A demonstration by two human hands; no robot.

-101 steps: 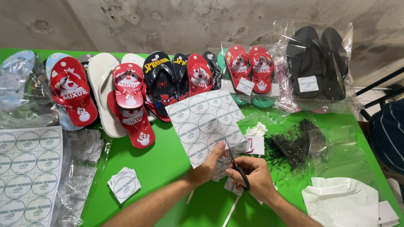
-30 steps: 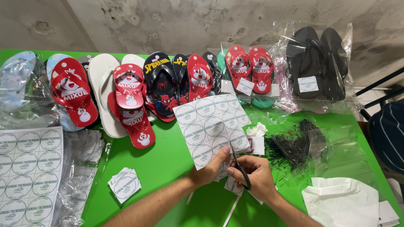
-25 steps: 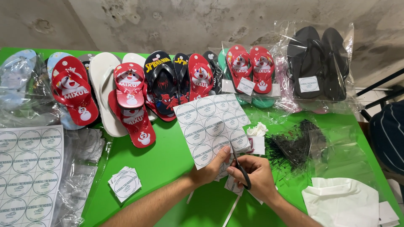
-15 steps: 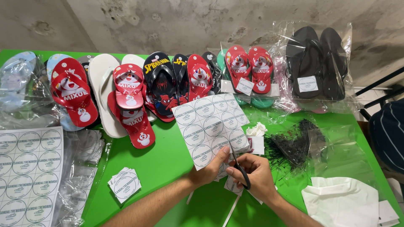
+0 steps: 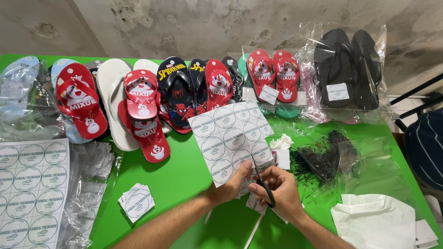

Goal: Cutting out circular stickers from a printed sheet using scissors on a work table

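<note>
Head view shows my left hand pinching the lower edge of the sticker sheet, held tilted above the green table. My right hand is closed round the black-handled scissors, blades into the sheet's right side. I judge the risk is a wandering cut — the floppy sheet could bend and a round label get clipped, or my left fingertips get nicked.
</note>
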